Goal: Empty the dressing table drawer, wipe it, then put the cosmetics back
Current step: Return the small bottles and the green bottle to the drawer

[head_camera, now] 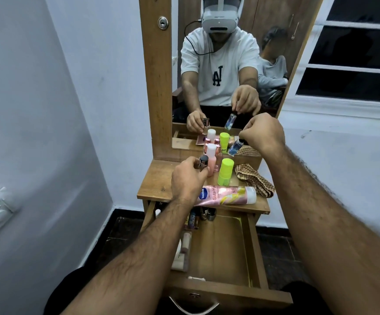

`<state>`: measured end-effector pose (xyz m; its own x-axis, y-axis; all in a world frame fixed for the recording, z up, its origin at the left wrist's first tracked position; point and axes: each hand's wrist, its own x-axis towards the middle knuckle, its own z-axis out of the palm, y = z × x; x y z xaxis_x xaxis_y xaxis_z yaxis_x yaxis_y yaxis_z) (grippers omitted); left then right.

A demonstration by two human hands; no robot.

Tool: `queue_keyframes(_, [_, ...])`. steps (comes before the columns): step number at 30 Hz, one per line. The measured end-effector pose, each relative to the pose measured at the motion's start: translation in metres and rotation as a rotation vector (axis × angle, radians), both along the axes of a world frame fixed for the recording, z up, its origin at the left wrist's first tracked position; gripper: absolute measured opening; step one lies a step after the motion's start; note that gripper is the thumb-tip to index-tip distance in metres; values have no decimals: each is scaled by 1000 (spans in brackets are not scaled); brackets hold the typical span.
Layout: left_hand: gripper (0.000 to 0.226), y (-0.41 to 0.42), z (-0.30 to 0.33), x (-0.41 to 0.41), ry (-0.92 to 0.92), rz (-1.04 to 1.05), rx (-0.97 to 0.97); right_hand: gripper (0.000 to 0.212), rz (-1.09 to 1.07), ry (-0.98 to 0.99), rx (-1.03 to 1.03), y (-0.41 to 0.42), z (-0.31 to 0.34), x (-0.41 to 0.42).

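Standing cluttered against pale blue walls, wooden dressing table (pixel 161 185), drawer (pixel 220 251) open

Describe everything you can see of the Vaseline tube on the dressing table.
The Vaseline tube is a glossy pink plastic squeeze tube with a white cap at its right end, a blue oval logo, the letters "Gluta-Hya" and yellow-green artwork. It lies on its side along the front edge of the tabletop, above the open drawer. The left hand covers its left end; the checked cloth lies by its cap.

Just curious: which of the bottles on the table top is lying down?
The pink lotion tube at the front edge lies flat; the green bottle and others stand upright.
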<state>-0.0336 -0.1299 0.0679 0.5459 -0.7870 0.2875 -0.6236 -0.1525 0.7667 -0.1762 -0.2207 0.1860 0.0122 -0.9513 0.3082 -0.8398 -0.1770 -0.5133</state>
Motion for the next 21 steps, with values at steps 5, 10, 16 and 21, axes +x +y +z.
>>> queue_keyframes(5, [36,28,-3,-1,-24,-23,-8,11,64,-64,5,50,-2,-10])
queue_keyframes(10, [30,60,-20,-3,9,-82,11,9,120,-25,69,96,-32,-13])
queue_keyframes(16, [27,85,-57,-5,43,-131,177,7,152,122,240,125,-95,-7])
queue_keyframes(21, [26,89,-79,-7,3,-159,332,5,162,211,346,128,-151,0])
